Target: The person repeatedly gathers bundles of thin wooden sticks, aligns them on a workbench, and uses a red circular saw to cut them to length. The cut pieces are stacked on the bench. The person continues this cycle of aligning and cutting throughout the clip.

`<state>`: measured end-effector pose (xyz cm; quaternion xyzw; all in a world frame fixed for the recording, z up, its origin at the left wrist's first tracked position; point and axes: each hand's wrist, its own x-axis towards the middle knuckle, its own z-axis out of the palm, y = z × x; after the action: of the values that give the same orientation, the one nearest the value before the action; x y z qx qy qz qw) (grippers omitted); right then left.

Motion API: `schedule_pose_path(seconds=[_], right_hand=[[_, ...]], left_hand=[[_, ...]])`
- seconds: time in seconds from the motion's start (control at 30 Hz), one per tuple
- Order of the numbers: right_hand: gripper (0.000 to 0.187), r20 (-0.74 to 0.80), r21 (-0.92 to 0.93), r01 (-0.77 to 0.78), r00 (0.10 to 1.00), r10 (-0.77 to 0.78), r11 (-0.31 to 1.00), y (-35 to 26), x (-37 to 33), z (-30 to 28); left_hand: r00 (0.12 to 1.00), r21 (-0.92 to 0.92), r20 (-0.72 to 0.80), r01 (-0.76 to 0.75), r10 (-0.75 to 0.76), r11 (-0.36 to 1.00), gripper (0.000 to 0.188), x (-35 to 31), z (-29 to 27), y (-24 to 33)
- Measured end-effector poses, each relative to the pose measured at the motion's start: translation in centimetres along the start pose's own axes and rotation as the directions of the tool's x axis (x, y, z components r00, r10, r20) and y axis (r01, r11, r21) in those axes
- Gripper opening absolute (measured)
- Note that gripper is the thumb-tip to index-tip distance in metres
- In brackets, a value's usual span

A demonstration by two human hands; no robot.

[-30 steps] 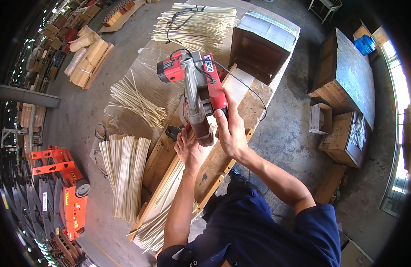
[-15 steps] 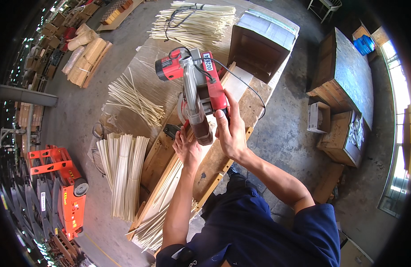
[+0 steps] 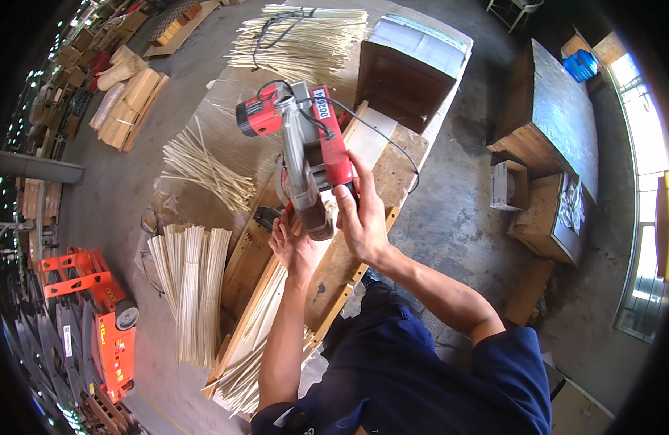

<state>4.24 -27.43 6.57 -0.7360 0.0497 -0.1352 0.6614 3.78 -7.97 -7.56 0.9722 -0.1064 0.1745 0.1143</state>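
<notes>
Saw (image 3: 295, 148) underside hidden; chair (image 3: 525, 5) cut off at top.

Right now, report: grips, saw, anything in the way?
Right grip on saw; left grip close beside it, contact unclear. Cord loops out right, apart from both grips. Loose sticks below left forearm.

The table (image 3: 220, 104), topped with brownish sheeting, carried a long wooden frame (image 3: 330, 273). Left of the frame lay a pale stick bundle (image 3: 194, 293) and some loose sticks (image 3: 208, 168); past its far end stood a brown box (image 3: 401, 81), with a strapped bundle (image 3: 305, 43) farther left.
</notes>
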Motion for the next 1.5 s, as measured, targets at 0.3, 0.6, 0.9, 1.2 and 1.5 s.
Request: schedule_pose_path(seconds=[0.3, 0.6, 0.9, 1.2, 1.5], right_hand=[[0.067, 0.017, 0.024, -0.020, 1.000, 0.019, 1.000, 0.2, -0.3, -0.1], [0.067, 0.016, 0.025, 0.006, 1.000, -0.006, 1.000, 0.8, -0.6, -0.2], [0.069, 0.033, 0.001, -0.027, 0.999, 0.027, 1.000, 2.0, -2.1, -0.5], [0.082, -0.048, -0.375, 0.239, 0.960, -0.276, 0.896, -5.5, 8.5, 1.0], [0.047, 0.072, -0.547, 0.453, 0.863, -0.500, 0.704, -10.2, 16.2, 3.1]], left_hand=[[0.997, -0.059, 0.039, 0.067, -0.065, 0.996, 0.041, -0.2, 0.8, -0.1], [0.999, 0.072, 0.016, -0.036, 0.035, 0.997, 0.069, -0.2, 0.2, -0.3], [1.000, 0.022, 0.023, -0.006, 0.005, 1.000, 0.070, -0.5, 0.9, -0.2], [0.989, -0.015, 0.147, 0.006, -0.004, 1.000, 0.044, -0.6, 0.6, -0.5], [0.991, 0.040, 0.134, -0.015, 0.010, 0.999, 0.044, -1.1, 1.2, -1.0]])
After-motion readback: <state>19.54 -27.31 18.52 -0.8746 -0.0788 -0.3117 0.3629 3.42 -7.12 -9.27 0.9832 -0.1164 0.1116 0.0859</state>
